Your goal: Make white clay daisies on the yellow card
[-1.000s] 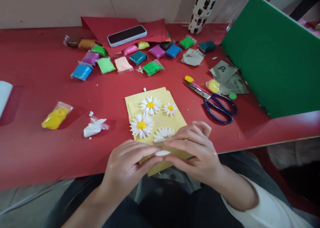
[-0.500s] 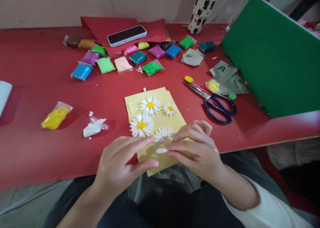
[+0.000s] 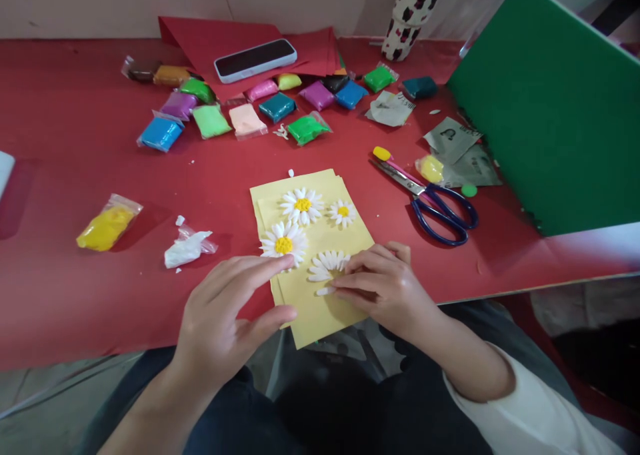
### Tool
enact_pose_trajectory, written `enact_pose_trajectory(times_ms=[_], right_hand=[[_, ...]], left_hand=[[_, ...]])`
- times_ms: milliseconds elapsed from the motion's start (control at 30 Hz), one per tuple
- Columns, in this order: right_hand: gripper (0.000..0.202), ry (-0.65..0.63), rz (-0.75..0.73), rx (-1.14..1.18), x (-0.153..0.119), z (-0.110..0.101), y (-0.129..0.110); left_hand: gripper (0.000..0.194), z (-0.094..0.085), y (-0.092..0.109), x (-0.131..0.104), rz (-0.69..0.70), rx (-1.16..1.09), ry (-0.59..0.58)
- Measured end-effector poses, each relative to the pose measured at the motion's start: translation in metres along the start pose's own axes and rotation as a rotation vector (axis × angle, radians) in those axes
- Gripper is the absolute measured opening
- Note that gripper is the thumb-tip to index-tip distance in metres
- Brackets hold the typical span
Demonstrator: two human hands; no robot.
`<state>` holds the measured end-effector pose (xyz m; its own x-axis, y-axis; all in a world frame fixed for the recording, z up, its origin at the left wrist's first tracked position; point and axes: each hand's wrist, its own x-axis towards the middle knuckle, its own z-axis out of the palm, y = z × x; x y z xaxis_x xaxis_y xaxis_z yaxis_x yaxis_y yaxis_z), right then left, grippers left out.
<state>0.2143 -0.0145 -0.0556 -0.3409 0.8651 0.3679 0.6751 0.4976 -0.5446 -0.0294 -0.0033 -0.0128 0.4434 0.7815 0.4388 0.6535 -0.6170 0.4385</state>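
Between the thumb and fingers of my right hand (image 3: 385,282) is a small white clay petal (image 3: 325,291), low over the yellow paper (image 3: 320,325) and just below a ring of white petals (image 3: 327,263) with no yellow centre. My left hand (image 3: 230,308) is at the paper's left edge, thumb and fingers apart, holding nothing. Three white clay daisies with yellow centres lie on the sheet: one at the top (image 3: 302,206), a smaller one to the right (image 3: 343,212), and one at the left (image 3: 283,244), close to my left fingertips.
An opened packet of white clay (image 3: 185,248) and a yellow packet (image 3: 107,225) lie to the left. Blue-handled scissors (image 3: 425,195) rest at right, near a green board (image 3: 545,115). Several coloured clay packets, a phone (image 3: 255,60) and a patterned tumbler (image 3: 410,18) stand farther back.
My right hand has brought the petal down and slightly toward the petal ring, onto or close to the paper. My left hand has drawn away to the left.
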Motion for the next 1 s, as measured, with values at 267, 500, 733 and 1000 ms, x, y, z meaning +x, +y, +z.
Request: enact_pose_trajectory(times_ms=[267, 500, 733, 1000], right_hand=[[0.003, -0.033, 0.003, -0.007, 0.002, -0.006, 0.000], [0.013, 0.004, -0.071, -0.094, 0.004, -0.002, -0.005], [0.016, -0.003, -0.128, -0.131, 0.008, -0.001, -0.009], [0.014, -0.014, -0.120, -0.165, 0.007, 0.002, -0.011]], left_hand=[[0.022, 0.002, -0.003, 0.000, 0.037, 0.011, -0.010], [0.017, 0.008, -0.005, -0.001, 0.115, 0.075, -0.026], [0.011, 0.020, -0.001, -0.001, 0.132, 0.157, -0.147], [0.019, 0.031, 0.005, -0.004, 0.103, 0.283, -0.166]])
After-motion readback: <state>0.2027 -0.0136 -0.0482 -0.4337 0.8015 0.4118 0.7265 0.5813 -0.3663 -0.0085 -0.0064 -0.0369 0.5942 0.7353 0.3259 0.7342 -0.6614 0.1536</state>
